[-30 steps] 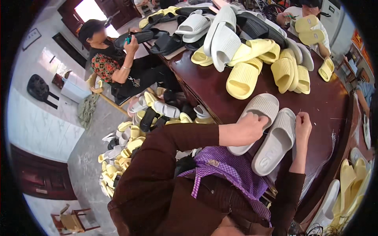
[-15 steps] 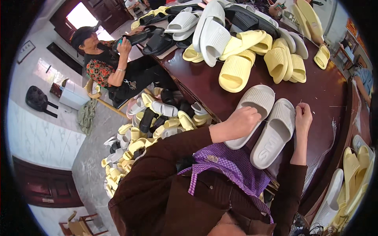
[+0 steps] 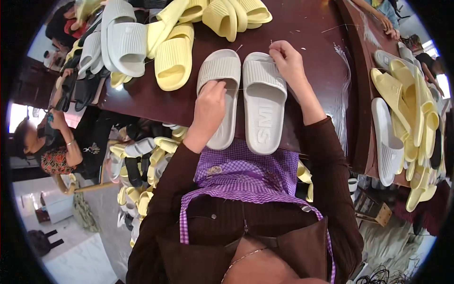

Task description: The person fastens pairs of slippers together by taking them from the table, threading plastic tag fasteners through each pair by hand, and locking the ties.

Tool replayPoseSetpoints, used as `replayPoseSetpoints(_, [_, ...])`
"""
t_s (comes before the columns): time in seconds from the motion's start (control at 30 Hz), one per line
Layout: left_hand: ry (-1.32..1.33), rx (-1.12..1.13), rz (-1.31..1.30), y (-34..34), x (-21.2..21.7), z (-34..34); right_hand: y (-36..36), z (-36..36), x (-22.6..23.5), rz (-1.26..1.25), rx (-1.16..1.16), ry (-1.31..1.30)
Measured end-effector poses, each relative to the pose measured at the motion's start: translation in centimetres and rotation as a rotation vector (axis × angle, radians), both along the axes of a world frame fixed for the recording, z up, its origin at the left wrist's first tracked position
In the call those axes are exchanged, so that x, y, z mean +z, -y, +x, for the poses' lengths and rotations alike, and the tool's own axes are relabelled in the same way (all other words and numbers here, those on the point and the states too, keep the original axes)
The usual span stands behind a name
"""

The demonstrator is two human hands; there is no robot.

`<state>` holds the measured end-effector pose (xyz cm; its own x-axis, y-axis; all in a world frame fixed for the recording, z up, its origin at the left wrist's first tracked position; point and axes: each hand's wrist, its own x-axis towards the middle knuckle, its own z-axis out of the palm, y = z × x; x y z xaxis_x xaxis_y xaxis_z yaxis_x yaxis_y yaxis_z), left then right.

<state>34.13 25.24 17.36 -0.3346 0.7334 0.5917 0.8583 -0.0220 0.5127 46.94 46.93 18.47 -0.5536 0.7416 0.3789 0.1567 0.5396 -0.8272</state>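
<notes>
Table: a dark brown table [image 3: 307, 33] is taken as the landmark; all places below are given from it.
Grey pair: two pale grey slides are laid side by side, touching, at the near edge of the table, toes pointing away from the person.
Left slide: the left slide [image 3: 222, 71] is seen with its strap ribbed; its heel end is covered by the left hand.
Right slide: the right slide [image 3: 262, 113] is seen with its heel overhanging the near table edge, above a purple checked apron [image 3: 246, 175].
Left hand: the left hand [image 3: 209, 106] is rested on the left slide, fingers curled and pinched at the strap's inner edge; a thin thread seems to be held there, but this cannot be told for sure.
Right hand: the right hand [image 3: 289, 61] is set at the far outer corner of the right slide's strap, fingertips closed narrowly on its edge.
Yellow slides: a heap of yellow slides [image 3: 227, 14] is piled at the far side of the table, well apart from the hands.
Side pile: more yellow and white slides [image 3: 406, 109] are stacked off the table's right end.
Co-worker: another person [image 3: 52, 146] is seated beyond the table's left end.
</notes>
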Motion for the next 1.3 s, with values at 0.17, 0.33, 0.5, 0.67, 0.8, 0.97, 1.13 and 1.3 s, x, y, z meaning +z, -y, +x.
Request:
replayPoseSetpoints(0.17, [-0.035, -0.008, -0.013, 0.2, -0.5, 0.1, -0.2, -1.8, 1.8, 0.255, 0.220, 0.019])
replayPoseSetpoints(0.33, [0.014, -0.014, -0.023, 0.3, -0.5, 0.2, -0.1, -5.0, 3.3, 0.510, 0.528, 0.253])
replayPoseSetpoints(0.5, [0.020, -0.020, -0.029, 0.2, -0.2, 0.1, -0.2, -5.7, 3.0, 0.372, 0.435, 0.606])
replayPoseSetpoints(0.67, [0.050, -0.054, 0.052, 0.5, 1.9, 0.4, -0.2, -3.7, 3.7, 0.292, 0.166, 0.325])
replayPoseSetpoints(0.8, [0.211, -0.074, 0.120, -1.7, 5.6, 0.1, 1.0, -2.5, 3.6, 0.181, 0.089, 0.108])
replayPoseSetpoints(0.97, [0.634, -0.242, -0.058, -8.7, 5.6, -1.6, 3.1, -2.8, 2.8, 0.201, 0.108, -0.041])
replayPoseSetpoints(1.13, [0.792, -0.223, -0.122, -9.6, 3.9, -1.1, 2.4, -2.0, 1.8, -0.142, 0.101, -0.305])
replayPoseSetpoints(1.3, [1.016, -0.198, -0.069, -9.5, 3.7, -1.4, 2.3, -1.7, 1.7, -0.324, 0.149, -0.372])
